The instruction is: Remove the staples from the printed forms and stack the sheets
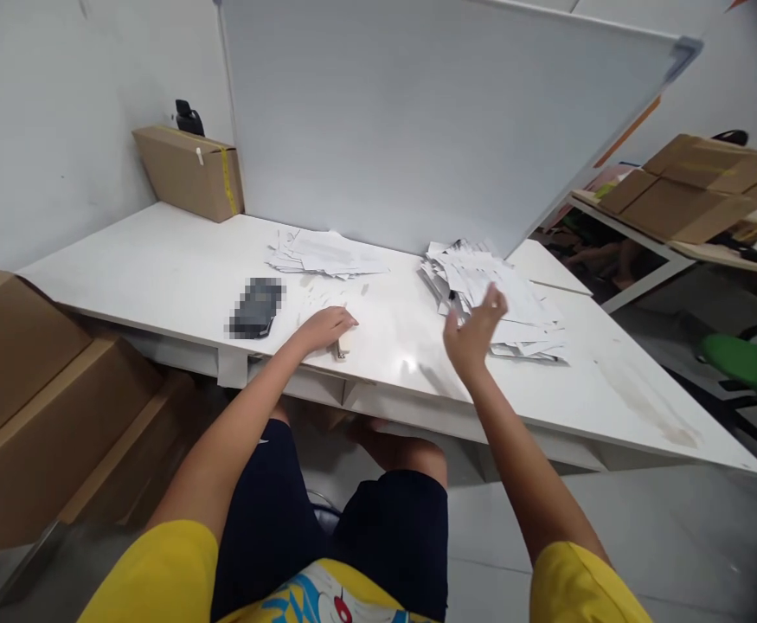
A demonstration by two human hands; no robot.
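Note:
My left hand (326, 329) lies on the white table (176, 268), fingers curled over a small pale object (344, 344) near the front edge; I cannot make out what it is. My right hand (472, 333) hovers above the table with fingers spread, holding nothing, right at the near edge of a messy pile of white papers (501, 294). A second, flatter stack of white papers (326, 253) lies farther back, beyond my left hand.
A dark blurred object (256, 307) lies left of my left hand. A cardboard box (189, 173) stands at the back left corner. A large white board (417, 112) leans behind the table. Brown boxes (21, 389) sit at left; a green chair (747, 363) at right.

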